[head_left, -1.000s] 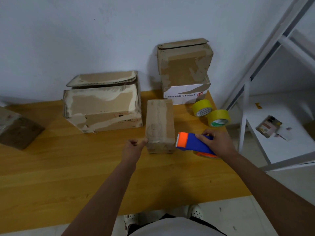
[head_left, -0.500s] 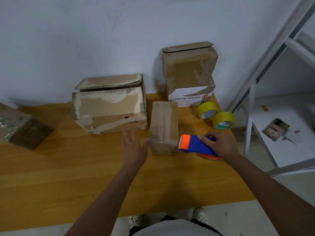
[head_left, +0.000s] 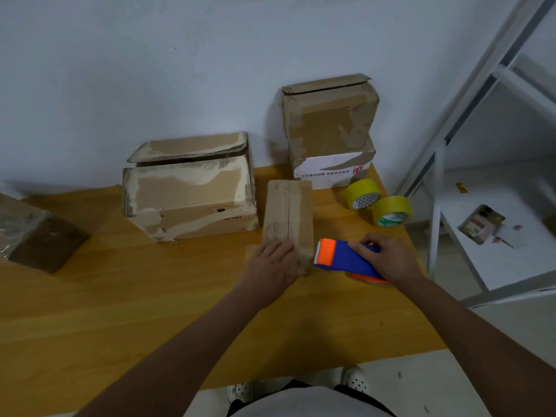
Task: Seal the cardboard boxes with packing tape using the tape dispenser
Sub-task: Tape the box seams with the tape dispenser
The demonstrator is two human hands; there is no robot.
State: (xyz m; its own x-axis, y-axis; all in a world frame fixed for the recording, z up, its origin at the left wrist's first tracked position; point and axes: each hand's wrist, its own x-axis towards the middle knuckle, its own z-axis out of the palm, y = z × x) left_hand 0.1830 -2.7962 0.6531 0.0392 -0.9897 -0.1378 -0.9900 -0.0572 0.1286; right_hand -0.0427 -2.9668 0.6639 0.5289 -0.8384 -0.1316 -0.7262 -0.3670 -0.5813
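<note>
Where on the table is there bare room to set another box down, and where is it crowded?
Bare wood spans the near half of the table, left of the left hand, and lies between the dark box and the large box. The right end is crowded: narrow box, tape dispenser under the right hand, two tape rolls.
</note>
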